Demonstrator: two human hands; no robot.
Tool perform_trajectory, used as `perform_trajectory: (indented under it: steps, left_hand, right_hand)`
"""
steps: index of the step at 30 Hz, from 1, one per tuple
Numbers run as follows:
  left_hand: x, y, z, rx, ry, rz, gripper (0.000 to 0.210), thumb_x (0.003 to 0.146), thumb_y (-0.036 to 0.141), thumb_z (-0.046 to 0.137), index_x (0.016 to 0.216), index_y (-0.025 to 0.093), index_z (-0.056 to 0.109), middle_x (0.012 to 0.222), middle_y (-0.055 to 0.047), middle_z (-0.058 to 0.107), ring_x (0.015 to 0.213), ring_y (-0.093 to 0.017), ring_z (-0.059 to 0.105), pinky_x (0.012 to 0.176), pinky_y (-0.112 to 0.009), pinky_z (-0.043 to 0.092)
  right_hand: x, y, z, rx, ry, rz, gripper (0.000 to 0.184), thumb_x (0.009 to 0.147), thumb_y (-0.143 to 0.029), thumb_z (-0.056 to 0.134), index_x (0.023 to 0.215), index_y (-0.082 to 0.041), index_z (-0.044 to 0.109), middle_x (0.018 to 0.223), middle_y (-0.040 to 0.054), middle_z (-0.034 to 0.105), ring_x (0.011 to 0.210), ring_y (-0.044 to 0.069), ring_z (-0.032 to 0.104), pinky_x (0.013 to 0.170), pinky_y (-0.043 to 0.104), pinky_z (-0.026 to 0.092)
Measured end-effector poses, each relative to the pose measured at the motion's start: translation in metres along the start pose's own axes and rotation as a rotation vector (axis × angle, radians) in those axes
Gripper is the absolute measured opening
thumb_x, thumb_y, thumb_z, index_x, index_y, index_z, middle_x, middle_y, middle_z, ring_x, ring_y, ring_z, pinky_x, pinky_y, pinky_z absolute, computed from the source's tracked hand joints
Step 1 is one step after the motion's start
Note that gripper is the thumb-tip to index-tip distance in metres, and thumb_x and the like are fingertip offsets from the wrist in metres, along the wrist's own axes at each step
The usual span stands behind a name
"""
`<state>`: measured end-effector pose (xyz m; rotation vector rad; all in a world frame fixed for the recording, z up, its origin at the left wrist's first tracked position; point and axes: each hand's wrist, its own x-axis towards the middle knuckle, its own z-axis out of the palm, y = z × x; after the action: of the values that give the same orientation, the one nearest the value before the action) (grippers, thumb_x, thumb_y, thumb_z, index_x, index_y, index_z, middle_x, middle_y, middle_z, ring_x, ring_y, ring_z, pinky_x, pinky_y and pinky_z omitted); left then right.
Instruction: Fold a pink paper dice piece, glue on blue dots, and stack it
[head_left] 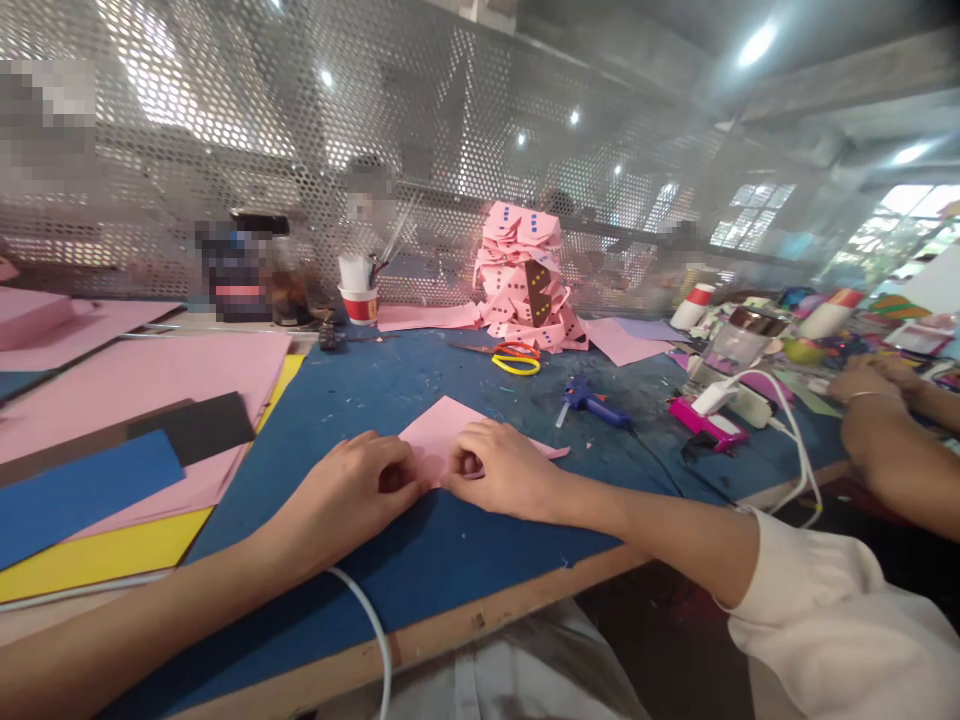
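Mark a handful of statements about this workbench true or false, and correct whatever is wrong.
1. Both the left hand and the right hand touch the small pink sheet. True.
2. The scissors lie in front of the stack of folded pink pieces. True.
3. Both scissor handles are blue. False: one is yellow, the other orange-red.
4. The left hand holds the glue gun. False: it lies on the table, to the right of the scissors.
5. The blue sheet is tucked beneath the large pink sheets. False: it lies on top of them.
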<state>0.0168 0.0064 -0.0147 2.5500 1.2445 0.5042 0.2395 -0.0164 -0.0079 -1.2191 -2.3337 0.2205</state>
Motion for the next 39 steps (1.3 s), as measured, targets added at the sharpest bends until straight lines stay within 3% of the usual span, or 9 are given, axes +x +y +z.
perform_trajectory:
  steps: [14, 26, 39]
  left_hand:
    - [0.0004, 0.0021, -0.001, -0.016, -0.004, -0.015, 0.024, 0.086, 0.041, 0.059, 0.072, 0.021, 0.06, 0.07, -0.001, 0.064, 0.071, -0.02, 0.057, 0.065, -0.031, 0.037]
    - [0.0005, 0.002, -0.0002, 0.009, -0.011, -0.005, 0.023, 0.088, 0.039, 0.058, 0.074, 0.021, 0.059, 0.074, -0.002, 0.064, 0.074, -0.02, 0.057, 0.068, -0.031, 0.038]
    - [0.0012, 0.0014, -0.0004, 0.002, -0.009, -0.005, 0.026, 0.088, 0.04, 0.058, 0.071, 0.021, 0.058, 0.07, -0.001, 0.063, 0.072, -0.02, 0.056, 0.066, -0.031, 0.035]
  right_hand:
    - [0.0036, -0.0083, 0.0056, -0.077, 0.005, 0.09, 0.014, 0.076, -0.024, 0.072, 0.073, -0.02, 0.059, 0.075, -0.0003, 0.066, 0.075, 0.017, 0.058, 0.074, 0.03, 0.04]
    - [0.0009, -0.0038, 0.0078, -0.035, 0.021, -0.005, 0.017, 0.082, -0.029, 0.071, 0.076, -0.019, 0.059, 0.077, -0.0003, 0.064, 0.079, 0.017, 0.058, 0.078, 0.029, 0.041]
    - [0.0, -0.0014, 0.0085, -0.061, 0.062, 0.009, 0.009, 0.075, -0.02, 0.069, 0.073, -0.019, 0.06, 0.074, -0.0018, 0.064, 0.074, 0.015, 0.055, 0.073, 0.027, 0.037]
